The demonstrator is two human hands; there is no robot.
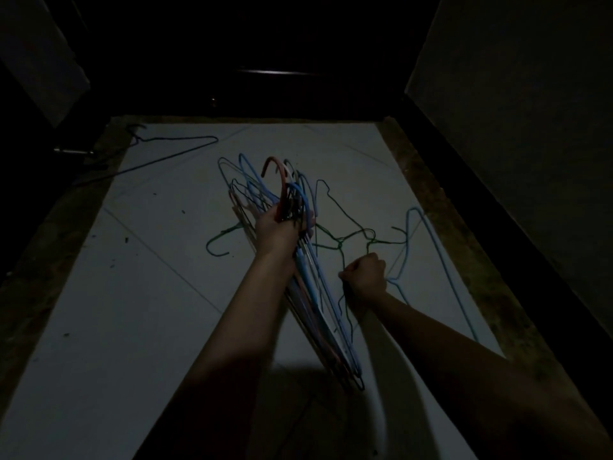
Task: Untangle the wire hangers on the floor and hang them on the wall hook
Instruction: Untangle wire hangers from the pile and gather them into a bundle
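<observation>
Two hands are sharing the work in the middle of the frame, and the coming move is turning on how the loose tangle is lying relative to the bundle already gathered. The left hand (282, 227) is gripping a bundle of hangers (315, 293) by their necks, fingers curled round the wires, with the hooks fanning up toward the frame's centre and the long bodies slanting down toward the lower middle — a long axis running roughly along the left forearm. The right hand (365, 275) is sitting just right of that bundle and lower, curled into a fist on a thin dark wire of the tangled hangers (351, 240); exactly which strand it is pinching is too dim to tell. That tangle is spreading on the pale floor (149, 293) to the right of the bundle and above the right fist, with a light blue hanger (428, 240) trailing toward the right edge. So the right hand is the nearer one, and a pull would probably need to be going down-frame and away from the knot to free a strand. A separate dark hanger (172, 151) is lying well apart at upper left. No wall hook is showing in the darkness above.
</observation>
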